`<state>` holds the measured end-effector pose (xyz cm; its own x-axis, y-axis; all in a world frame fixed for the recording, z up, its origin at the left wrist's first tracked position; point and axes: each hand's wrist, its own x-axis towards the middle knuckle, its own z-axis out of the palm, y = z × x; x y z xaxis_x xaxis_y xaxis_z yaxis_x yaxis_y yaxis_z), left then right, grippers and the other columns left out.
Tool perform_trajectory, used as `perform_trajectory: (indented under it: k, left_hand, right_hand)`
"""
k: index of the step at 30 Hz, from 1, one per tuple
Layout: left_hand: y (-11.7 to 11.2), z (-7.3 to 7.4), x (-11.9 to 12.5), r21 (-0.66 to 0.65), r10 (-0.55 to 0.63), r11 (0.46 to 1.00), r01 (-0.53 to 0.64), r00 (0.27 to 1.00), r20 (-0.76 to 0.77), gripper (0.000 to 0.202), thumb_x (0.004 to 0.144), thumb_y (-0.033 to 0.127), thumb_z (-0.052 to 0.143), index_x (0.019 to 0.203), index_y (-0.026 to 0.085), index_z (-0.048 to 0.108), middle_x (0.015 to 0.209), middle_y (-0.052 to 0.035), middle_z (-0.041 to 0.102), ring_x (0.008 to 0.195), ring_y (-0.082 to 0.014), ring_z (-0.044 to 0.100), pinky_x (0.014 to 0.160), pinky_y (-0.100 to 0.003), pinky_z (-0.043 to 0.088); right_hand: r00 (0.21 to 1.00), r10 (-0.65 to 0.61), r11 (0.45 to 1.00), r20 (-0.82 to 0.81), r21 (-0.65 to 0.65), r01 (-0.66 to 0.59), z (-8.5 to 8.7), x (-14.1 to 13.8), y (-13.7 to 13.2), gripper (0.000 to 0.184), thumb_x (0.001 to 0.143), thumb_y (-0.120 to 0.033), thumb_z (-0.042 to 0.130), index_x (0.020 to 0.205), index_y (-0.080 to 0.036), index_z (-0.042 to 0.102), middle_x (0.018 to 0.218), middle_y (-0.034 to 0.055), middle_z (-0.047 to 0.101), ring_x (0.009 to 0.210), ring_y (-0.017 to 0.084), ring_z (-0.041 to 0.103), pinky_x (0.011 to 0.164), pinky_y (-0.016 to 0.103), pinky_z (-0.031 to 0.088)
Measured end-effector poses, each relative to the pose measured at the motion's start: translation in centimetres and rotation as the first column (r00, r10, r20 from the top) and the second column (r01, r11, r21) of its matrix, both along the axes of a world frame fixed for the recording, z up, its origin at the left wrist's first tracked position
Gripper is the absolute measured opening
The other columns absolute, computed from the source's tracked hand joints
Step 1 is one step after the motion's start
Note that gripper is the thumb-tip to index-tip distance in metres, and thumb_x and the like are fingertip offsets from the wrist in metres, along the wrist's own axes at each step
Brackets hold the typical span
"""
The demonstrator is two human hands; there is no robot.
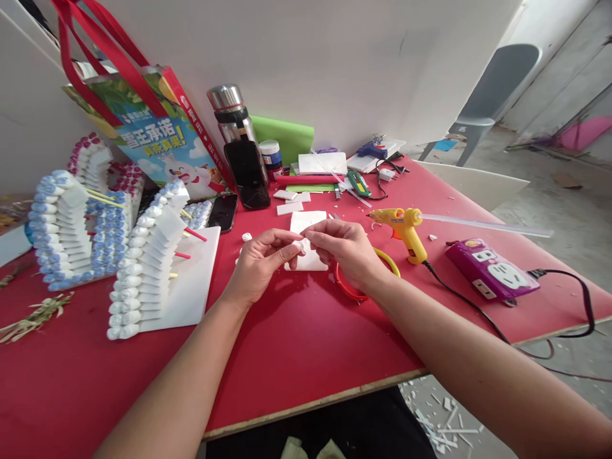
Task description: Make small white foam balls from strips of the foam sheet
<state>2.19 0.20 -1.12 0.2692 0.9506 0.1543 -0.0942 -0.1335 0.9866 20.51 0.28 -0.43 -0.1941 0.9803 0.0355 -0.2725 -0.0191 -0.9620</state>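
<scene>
My left hand (261,261) and my right hand (347,248) meet over the middle of the red table (296,344). Both pinch one small white foam piece (299,246) between thumb and fingertips. Under them lies a white foam sheet (306,223), and another small white bit (247,237) sits just left of it. Red and yellow scissor handles (344,288) show from under my right wrist.
A yellow glue gun (404,226) with a long clear stick and a purple power strip (488,271) are to the right. White foam models (148,268) with blue-white beads stand at left. Behind are a shopping bag (157,140), flask (232,115), phones (248,172) and foam scraps.
</scene>
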Motion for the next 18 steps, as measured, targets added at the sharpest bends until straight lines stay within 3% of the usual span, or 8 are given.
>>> perform_trajectory:
  k: [4, 7, 14, 18]
  left_hand:
    - [-0.23, 0.05, 0.17, 0.180, 0.155, 0.975, -0.131, 0.980, -0.126, 0.021, 0.084, 0.030, 0.075, 0.103, 0.020, 0.075, 0.080, -0.0027, 0.070, 0.066, -0.0139, 0.065, 0.067, -0.028, 0.054]
    - [-0.37, 0.22, 0.14, 0.238, 0.217, 0.956, -0.174, 0.961, -0.170, 0.027, 0.083, 0.031, 0.076, 0.107, 0.021, 0.073, 0.085, -0.0015, 0.071, 0.069, -0.0145, 0.068, 0.070, -0.029, 0.057]
    - [-0.37, 0.30, 0.11, 0.228, 0.251, 0.953, -0.201, 0.944, -0.216, 0.025, 0.079, 0.034, 0.079, 0.098, 0.019, 0.074, 0.086, -0.0026, 0.072, 0.077, -0.0162, 0.069, 0.073, -0.027, 0.057]
    - [-0.13, 0.04, -0.07, 0.199, 0.253, 0.956, -0.214, 0.947, -0.198, 0.023, 0.077, 0.033, 0.081, 0.094, 0.020, 0.075, 0.087, -0.0023, 0.072, 0.078, -0.0146, 0.065, 0.071, -0.024, 0.053]
  right_hand:
    - [0.997, 0.005, 0.999, 0.078, 0.033, -0.007, 0.15, -0.05, -0.16, 0.026, 0.077, -0.037, 0.076, 0.083, -0.013, 0.070, 0.065, -0.0014, 0.058, 0.051, 0.007, 0.043, 0.047, 0.024, 0.032]
    - [0.993, 0.028, 0.994, 0.113, 0.100, -0.040, -0.03, -0.24, -0.29, 0.027, 0.081, -0.037, 0.073, 0.091, -0.013, 0.071, 0.075, 0.0008, 0.063, 0.055, 0.007, 0.046, 0.049, 0.023, 0.035]
    - [0.944, -0.104, 0.948, 0.312, 0.317, -0.001, -0.63, -0.34, -0.25, 0.019, 0.086, -0.031, 0.067, 0.096, -0.015, 0.073, 0.077, -0.0001, 0.061, 0.057, 0.008, 0.045, 0.052, 0.024, 0.037]
    - [0.925, -0.137, 0.932, 0.354, 0.362, -0.001, -0.84, -0.26, -0.13, 0.018, 0.088, -0.030, 0.066, 0.097, -0.016, 0.074, 0.083, 0.0017, 0.066, 0.060, 0.009, 0.047, 0.056, 0.025, 0.040]
